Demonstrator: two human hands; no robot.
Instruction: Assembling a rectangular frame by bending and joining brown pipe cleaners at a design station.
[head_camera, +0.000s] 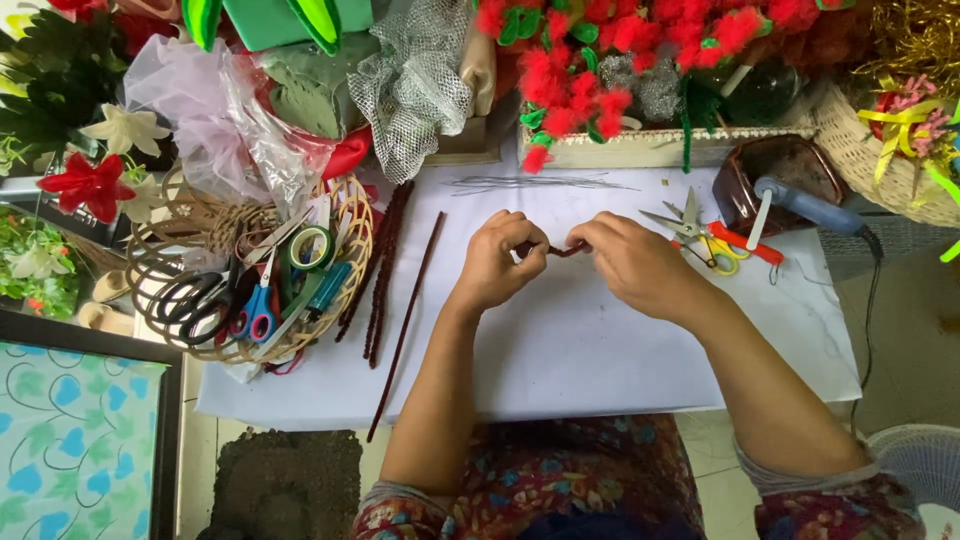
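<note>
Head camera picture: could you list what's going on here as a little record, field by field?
Surface: white table top
Left hand: closed on one end of a short dark red fuzzy stem
Right hand: pinches the other end of the same stem
Spare stems: long dark red ones lying left of the hands
Basket: round wicker tray at left, holding scissors and tape rolls
Small scissors: yellow-handled, right of the hands
Glue gun: blue, resting at the far right
Back edge: red pompom flowers and netting
</note>
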